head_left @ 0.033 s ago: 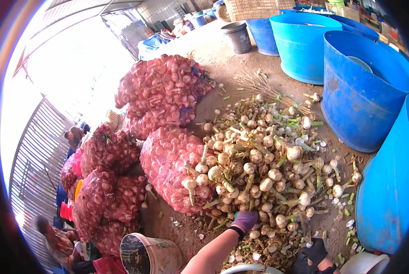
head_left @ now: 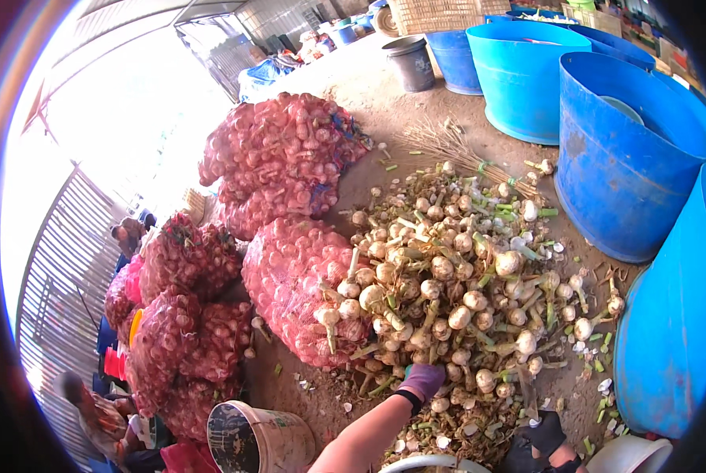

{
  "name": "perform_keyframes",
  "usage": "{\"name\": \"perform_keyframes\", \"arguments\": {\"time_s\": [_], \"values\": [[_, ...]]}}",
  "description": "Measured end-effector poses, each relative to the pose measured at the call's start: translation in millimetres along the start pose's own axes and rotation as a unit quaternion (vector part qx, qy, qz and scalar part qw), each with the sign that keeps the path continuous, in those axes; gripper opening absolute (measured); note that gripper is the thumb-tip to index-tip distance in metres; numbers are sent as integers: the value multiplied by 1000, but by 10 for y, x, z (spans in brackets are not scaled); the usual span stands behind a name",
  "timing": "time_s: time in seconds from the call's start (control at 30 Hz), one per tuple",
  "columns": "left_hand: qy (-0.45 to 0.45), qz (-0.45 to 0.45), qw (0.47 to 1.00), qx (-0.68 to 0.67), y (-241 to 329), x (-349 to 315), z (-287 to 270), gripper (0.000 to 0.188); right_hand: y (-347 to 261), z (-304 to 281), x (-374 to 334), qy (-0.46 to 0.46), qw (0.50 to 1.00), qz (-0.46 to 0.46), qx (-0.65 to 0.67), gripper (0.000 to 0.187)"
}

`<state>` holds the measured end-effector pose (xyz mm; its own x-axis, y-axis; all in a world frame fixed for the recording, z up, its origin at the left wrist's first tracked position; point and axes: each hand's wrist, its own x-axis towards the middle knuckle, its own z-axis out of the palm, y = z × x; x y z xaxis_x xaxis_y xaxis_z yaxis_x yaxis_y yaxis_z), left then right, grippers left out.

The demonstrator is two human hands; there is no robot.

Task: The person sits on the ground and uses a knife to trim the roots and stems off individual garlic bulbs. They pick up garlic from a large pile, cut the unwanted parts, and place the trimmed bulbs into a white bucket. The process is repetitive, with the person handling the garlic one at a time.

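Note:
A large heap of garlic bulbs with stalks [head_left: 459,318] covers the ground before me. My left hand [head_left: 425,381], in a purple glove, reaches into the heap's near side and touches the bulbs. Its fingertips are hidden among them, so whether it grips one is unclear. At the lower right, my right hand [head_left: 545,435], in a dark glove, is closed around what looks like a knife [head_left: 529,392], its broad blade pointing up beside the heap. Below my hands, the rim of a white bucket [head_left: 432,463] shows at the lower edge.
Red mesh sacks of garlic [head_left: 302,292] lean against the heap's left. A stained bucket [head_left: 278,441] stands at the lower left, a white basin [head_left: 629,457] at the lower right. Blue tubs [head_left: 625,173] line the right. A twig broom [head_left: 463,154] lies behind; people [head_left: 101,418] sit far left.

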<state>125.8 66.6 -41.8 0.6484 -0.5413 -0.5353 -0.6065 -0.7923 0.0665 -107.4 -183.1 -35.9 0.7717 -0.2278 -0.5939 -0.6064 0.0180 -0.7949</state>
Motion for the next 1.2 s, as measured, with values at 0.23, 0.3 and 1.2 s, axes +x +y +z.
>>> {"name": "perform_keyframes", "arguments": {"time_s": [0.23,0.3,1.2], "values": [[-33,10,994,-107,3,-571,-506,31,-182,33,-122,-17,995,-51,-88,25],[-15,-24,969,-247,98,-703,-604,50,-303,114,-173,-19,997,-67,-26,24],[-21,81,643,-761,993,-1325,-304,62,-937,222,-512,-59,887,-370,-270,24]]}}
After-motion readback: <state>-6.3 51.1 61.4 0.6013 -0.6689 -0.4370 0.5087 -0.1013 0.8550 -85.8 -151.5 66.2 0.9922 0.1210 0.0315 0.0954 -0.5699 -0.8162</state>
